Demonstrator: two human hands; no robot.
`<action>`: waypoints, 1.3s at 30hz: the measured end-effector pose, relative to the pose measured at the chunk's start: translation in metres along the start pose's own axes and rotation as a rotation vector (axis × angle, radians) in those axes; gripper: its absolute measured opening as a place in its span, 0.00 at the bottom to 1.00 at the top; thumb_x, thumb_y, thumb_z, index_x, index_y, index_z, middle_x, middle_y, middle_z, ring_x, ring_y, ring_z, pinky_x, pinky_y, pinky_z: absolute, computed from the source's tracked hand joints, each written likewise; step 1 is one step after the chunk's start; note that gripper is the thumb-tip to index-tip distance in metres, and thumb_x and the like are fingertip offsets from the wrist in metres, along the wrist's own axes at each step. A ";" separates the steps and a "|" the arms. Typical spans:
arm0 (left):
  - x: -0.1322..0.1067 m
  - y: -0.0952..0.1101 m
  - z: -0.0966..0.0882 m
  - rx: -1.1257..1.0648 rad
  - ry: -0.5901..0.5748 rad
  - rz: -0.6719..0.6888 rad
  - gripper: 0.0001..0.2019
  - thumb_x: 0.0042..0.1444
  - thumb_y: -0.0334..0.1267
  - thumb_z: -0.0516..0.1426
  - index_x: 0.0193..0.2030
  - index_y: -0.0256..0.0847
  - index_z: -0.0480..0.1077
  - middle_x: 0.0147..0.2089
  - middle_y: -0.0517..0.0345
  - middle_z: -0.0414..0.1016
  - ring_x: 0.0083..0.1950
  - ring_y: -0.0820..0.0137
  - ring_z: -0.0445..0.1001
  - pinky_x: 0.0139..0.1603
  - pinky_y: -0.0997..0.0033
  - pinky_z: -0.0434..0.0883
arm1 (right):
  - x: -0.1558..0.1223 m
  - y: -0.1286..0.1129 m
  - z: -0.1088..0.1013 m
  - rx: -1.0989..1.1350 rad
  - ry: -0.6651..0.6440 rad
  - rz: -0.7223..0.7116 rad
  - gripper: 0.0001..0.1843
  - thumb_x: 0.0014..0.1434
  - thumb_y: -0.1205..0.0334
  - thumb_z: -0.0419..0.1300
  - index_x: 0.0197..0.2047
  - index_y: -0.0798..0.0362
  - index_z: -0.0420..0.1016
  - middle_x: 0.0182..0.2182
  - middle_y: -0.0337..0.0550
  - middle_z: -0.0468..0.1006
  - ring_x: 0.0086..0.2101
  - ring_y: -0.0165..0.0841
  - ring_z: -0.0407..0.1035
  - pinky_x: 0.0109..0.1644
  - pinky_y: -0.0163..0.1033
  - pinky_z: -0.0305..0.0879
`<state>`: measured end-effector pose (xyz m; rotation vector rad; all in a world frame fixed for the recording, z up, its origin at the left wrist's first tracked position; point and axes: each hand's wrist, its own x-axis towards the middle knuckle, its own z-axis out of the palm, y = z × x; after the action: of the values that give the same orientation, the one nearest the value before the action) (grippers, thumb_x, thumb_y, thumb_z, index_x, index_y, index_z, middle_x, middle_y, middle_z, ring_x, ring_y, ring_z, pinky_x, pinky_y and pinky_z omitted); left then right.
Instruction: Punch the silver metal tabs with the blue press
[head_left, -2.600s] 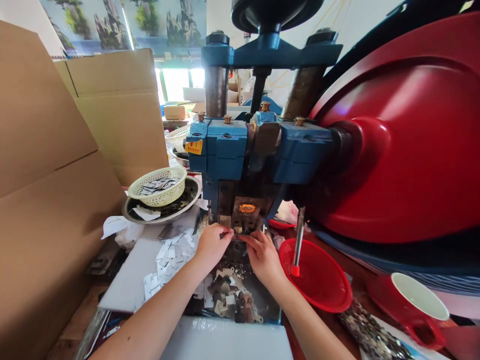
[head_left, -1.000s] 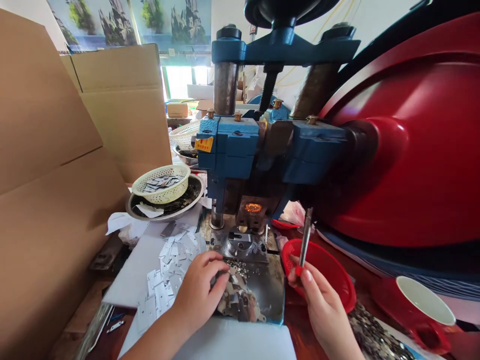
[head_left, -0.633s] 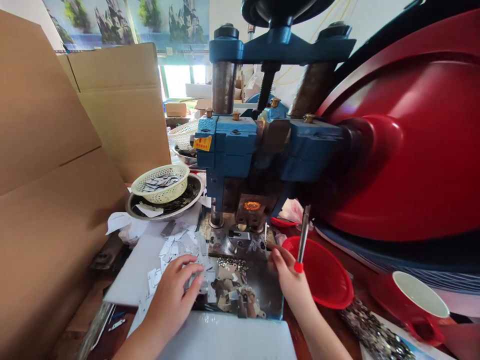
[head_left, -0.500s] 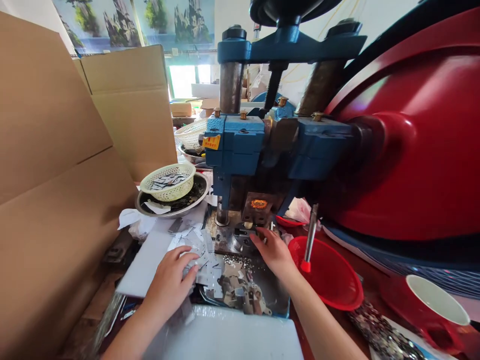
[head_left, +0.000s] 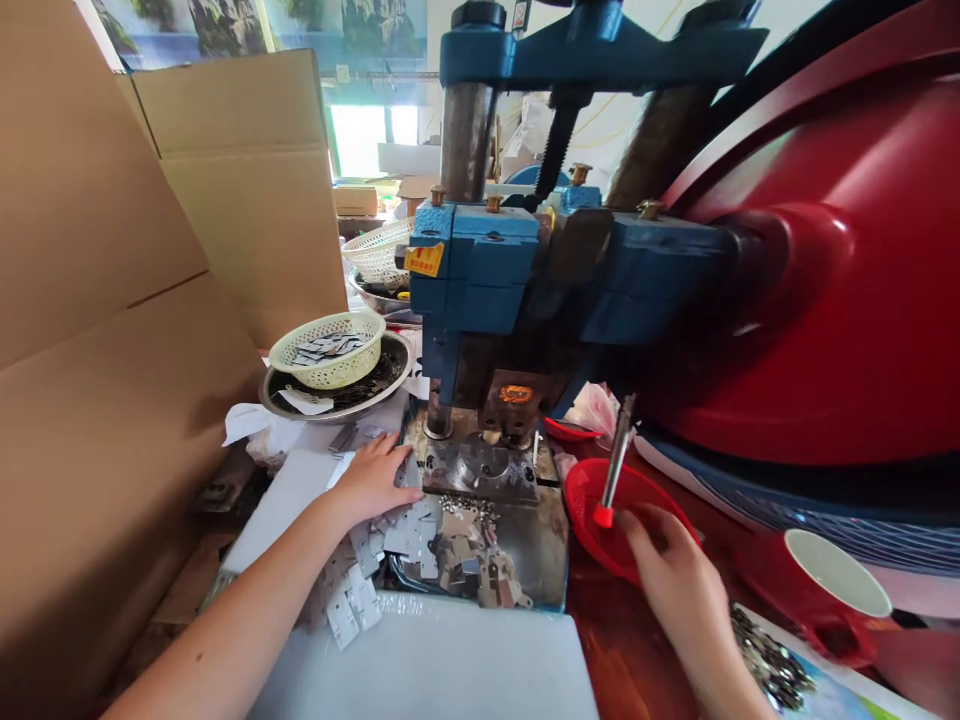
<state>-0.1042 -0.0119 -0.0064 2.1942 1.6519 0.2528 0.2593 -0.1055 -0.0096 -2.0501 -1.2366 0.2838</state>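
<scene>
Closest to me, at the near edge of the bench, lies a white foam board (head_left: 450, 670). Just past its left corner, a scatter of small metal plates (head_left: 352, 600) spills across the bench top. My left hand (head_left: 371, 478) lies palm down at the far end of that scatter, fingers spread flat and touching the plates. It is just beside the left edge of the press's steel bed plate (head_left: 536, 545). More plates and darker stamped pieces sit heaped on the near part of that bed.

Toward the right, my right hand (head_left: 675, 580) reaches over the near rim of the red basket (head_left: 581, 495), its fingers dipping inside. I cannot tell whether they pinch anything. A metal rod (head_left: 619, 440) with a red tip stands tilted in the basket, the tip just beside my thumb. Near the right edge of the bench sits a red cup (head_left: 836, 572), and nearer me a heap of small dark parts (head_left: 772, 670).

Further back, the die (head_left: 480, 465) sits mid-bench under the blue press head (head_left: 480, 270). Left of the press, a pale green basket (head_left: 328, 350) holding plates rests in a steel bowl (head_left: 390, 375). Cardboard sheets (head_left: 112, 300) stand along the left edge, and the red flywheel guard (head_left: 825, 280) fills the far right.
</scene>
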 end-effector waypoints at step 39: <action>-0.064 0.063 0.015 -1.163 -0.009 -0.274 0.19 0.49 0.35 0.58 0.50 0.39 0.71 0.30 0.61 0.73 0.33 0.70 0.73 0.39 0.68 0.70 | -0.011 -0.109 0.078 0.368 -0.426 -0.398 0.19 0.60 0.51 0.48 0.40 0.51 0.75 0.33 0.43 0.77 0.36 0.36 0.70 0.42 0.40 0.65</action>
<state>-0.0619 -0.0911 0.0108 1.0805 1.2444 0.8547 0.1392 -0.0473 0.0058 -1.4327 -1.6708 0.7229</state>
